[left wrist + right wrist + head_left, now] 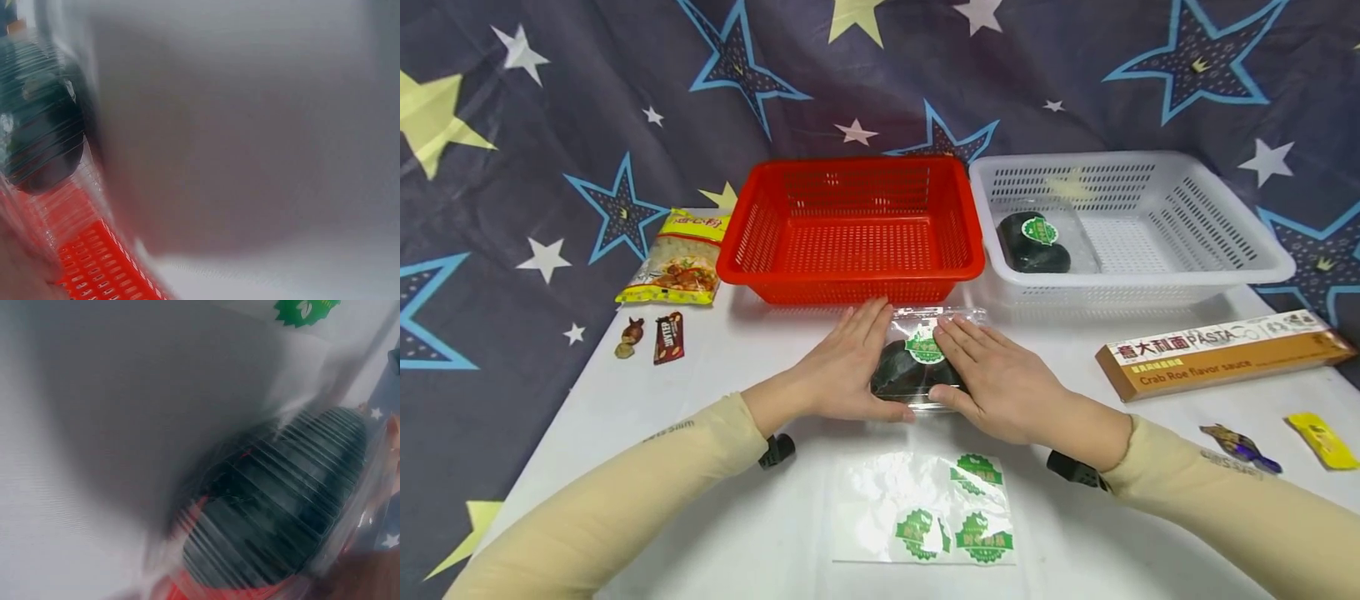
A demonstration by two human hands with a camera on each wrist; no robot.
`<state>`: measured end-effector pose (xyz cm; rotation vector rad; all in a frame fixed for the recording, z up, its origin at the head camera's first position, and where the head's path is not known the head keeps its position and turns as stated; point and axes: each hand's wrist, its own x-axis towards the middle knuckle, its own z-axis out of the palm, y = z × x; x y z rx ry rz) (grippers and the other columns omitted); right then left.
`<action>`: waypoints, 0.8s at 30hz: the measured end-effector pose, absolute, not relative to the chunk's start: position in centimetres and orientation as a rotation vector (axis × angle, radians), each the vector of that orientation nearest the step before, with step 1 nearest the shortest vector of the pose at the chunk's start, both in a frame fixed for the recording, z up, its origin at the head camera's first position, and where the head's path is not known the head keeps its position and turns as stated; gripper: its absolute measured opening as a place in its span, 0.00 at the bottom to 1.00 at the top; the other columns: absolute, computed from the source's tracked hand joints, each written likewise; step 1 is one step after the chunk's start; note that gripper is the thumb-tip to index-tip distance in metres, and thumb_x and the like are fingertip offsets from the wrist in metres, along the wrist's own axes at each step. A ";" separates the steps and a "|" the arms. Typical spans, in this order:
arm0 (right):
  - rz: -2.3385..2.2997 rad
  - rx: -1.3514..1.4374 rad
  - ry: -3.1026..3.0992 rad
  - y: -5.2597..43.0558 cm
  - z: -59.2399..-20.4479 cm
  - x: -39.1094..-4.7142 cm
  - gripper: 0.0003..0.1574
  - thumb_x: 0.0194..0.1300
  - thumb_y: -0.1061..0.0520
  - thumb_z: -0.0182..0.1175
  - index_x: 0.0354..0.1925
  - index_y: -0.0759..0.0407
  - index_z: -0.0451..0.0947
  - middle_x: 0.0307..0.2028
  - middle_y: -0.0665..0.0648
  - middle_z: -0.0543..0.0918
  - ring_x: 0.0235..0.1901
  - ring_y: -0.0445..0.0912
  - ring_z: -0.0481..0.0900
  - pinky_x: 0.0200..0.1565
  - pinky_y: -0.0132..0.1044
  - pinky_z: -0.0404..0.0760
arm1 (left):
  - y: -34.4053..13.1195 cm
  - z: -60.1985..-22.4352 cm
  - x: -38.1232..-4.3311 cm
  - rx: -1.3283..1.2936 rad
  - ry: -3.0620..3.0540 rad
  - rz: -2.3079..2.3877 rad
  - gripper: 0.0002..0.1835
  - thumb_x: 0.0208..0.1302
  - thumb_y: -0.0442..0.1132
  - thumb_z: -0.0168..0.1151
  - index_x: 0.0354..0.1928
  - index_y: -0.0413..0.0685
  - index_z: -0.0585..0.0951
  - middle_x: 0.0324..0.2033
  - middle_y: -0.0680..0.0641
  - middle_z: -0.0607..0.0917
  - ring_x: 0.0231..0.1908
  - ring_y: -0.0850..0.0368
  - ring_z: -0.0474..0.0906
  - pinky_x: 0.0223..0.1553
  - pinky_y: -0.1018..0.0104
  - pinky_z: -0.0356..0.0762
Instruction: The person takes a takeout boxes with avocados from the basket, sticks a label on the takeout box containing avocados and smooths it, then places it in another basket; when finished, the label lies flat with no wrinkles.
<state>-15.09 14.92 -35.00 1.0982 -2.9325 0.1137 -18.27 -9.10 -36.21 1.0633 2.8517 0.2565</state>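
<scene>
A clear plastic clamshell box with dark, rounded contents lies on the white table, a round green-and-white sticker on its lid. The left hand lies flat along its left side, fingers straight and pointing away. On the right side rests the right hand, its straight fingertips on the lid by the sticker and its thumb at the near edge. Through ribbed clear plastic, the dark contents show at the left of the left wrist view. The right wrist view shows the same dark contents close up.
A sticker sheet lies nearest the person. Behind the box stand a red basket and a white basket holding a similar stickered box. A yellow food bag and small wrapped snacks are left; a pasta box is right.
</scene>
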 end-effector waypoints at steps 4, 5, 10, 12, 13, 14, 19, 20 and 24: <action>0.128 1.146 -2.886 15.8 -34.9 -15.0 0.49 0.70 0.31 0.42 0.70 0.67 0.56 0.71 0.63 0.56 0.71 0.56 0.51 0.68 0.50 0.54 | -9.0 -36.1 -18.3 1.047 2.848 0.258 0.70 0.44 0.81 0.52 0.73 0.34 0.42 0.73 0.36 0.44 0.73 0.46 0.37 0.71 0.52 0.39; 0.133 1.170 -2.872 16.0 -34.9 -15.0 0.48 0.70 0.32 0.43 0.70 0.67 0.56 0.71 0.63 0.57 0.71 0.56 0.52 0.68 0.50 0.54 | -9.0 -36.1 -18.3 1.042 2.848 0.259 0.70 0.44 0.81 0.52 0.73 0.34 0.42 0.73 0.36 0.45 0.73 0.46 0.37 0.71 0.52 0.39; 0.172 1.306 -2.801 16.7 -34.8 -14.8 0.46 0.69 0.35 0.48 0.69 0.67 0.58 0.70 0.63 0.59 0.71 0.56 0.53 0.68 0.50 0.56 | -9.0 -35.9 -18.3 1.032 2.848 0.266 0.70 0.44 0.81 0.53 0.73 0.34 0.42 0.73 0.36 0.45 0.73 0.46 0.36 0.71 0.52 0.38; 0.186 1.351 -2.777 16.8 -34.7 -14.7 0.45 0.69 0.36 0.49 0.69 0.68 0.59 0.70 0.62 0.60 0.71 0.55 0.54 0.68 0.49 0.56 | -9.0 -35.9 -18.3 1.033 2.848 0.271 0.70 0.44 0.81 0.53 0.73 0.34 0.42 0.73 0.36 0.44 0.73 0.46 0.36 0.71 0.52 0.38; 0.193 1.373 -2.769 16.8 -34.7 -14.7 0.44 0.69 0.37 0.49 0.68 0.68 0.60 0.70 0.62 0.60 0.71 0.55 0.54 0.68 0.49 0.56 | -9.0 -35.9 -18.2 1.032 2.846 0.273 0.70 0.44 0.81 0.53 0.73 0.34 0.42 0.73 0.36 0.44 0.73 0.46 0.36 0.71 0.52 0.38; 0.205 1.393 -2.762 16.8 -34.7 -14.7 0.43 0.69 0.38 0.50 0.68 0.67 0.60 0.70 0.61 0.60 0.71 0.54 0.54 0.67 0.49 0.56 | -9.0 -35.9 -18.2 1.031 2.845 0.276 0.70 0.44 0.81 0.53 0.73 0.34 0.42 0.73 0.36 0.44 0.73 0.46 0.36 0.71 0.52 0.38; 0.275 1.450 -2.771 16.2 -34.6 -14.7 0.41 0.70 0.39 0.49 0.69 0.65 0.60 0.71 0.58 0.59 0.71 0.52 0.54 0.68 0.48 0.56 | -9.0 -36.1 -18.3 1.045 2.839 0.284 0.70 0.43 0.80 0.53 0.73 0.34 0.41 0.73 0.36 0.44 0.73 0.45 0.35 0.71 0.51 0.38; 0.287 1.455 -2.776 15.9 -34.6 -14.7 0.41 0.71 0.39 0.48 0.69 0.65 0.60 0.71 0.58 0.59 0.71 0.52 0.54 0.68 0.48 0.55 | -9.1 -36.1 -18.3 1.049 2.836 0.287 0.70 0.43 0.81 0.53 0.73 0.34 0.41 0.73 0.36 0.44 0.73 0.45 0.35 0.71 0.51 0.38; 0.301 1.436 -2.815 14.7 -34.6 -15.0 0.42 0.72 0.36 0.43 0.70 0.64 0.58 0.71 0.58 0.58 0.71 0.51 0.53 0.69 0.46 0.54 | -9.1 -36.1 -18.4 1.059 2.821 0.302 0.70 0.44 0.81 0.53 0.73 0.34 0.40 0.73 0.36 0.43 0.73 0.44 0.34 0.71 0.51 0.36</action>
